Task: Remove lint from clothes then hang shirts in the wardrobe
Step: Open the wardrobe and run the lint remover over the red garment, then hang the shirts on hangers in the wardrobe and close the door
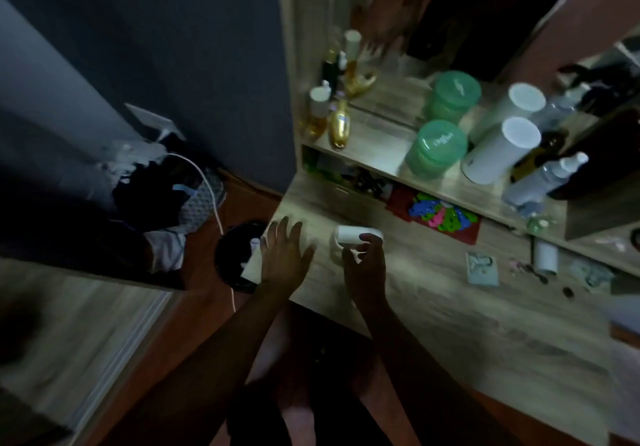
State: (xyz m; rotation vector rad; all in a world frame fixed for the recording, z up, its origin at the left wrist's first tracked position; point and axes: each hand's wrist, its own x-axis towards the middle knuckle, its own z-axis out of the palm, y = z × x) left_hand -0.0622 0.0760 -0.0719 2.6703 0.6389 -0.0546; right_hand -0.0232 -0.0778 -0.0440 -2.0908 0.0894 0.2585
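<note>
Right hand [364, 265], grip curled round the white lint roller [347, 233]; left hand [284, 255] beside it, grip wide.

- You stood in a dim rm; the brightest patch fell on the table top, and most edges were blurred.
- Wall [156, 47] on your left was dark blue-grey, w/ a white socket plate [149, 122] low on it.
- White cable [216, 210] hung down in front of that wall to the floor.
- Floor [194, 328] was reddish-brown wood.
- Pale wood-grain vanity table [450, 314] sat in front of you, its left end by the wall.
- Raised shelf [381, 156] ran along the table's back, w/ an open gap under it.
- Mirror [450, 30] stood above the shelf.
- Pale wood-grain panel [69, 324] w/ a white edge lay at lower left.
</note>
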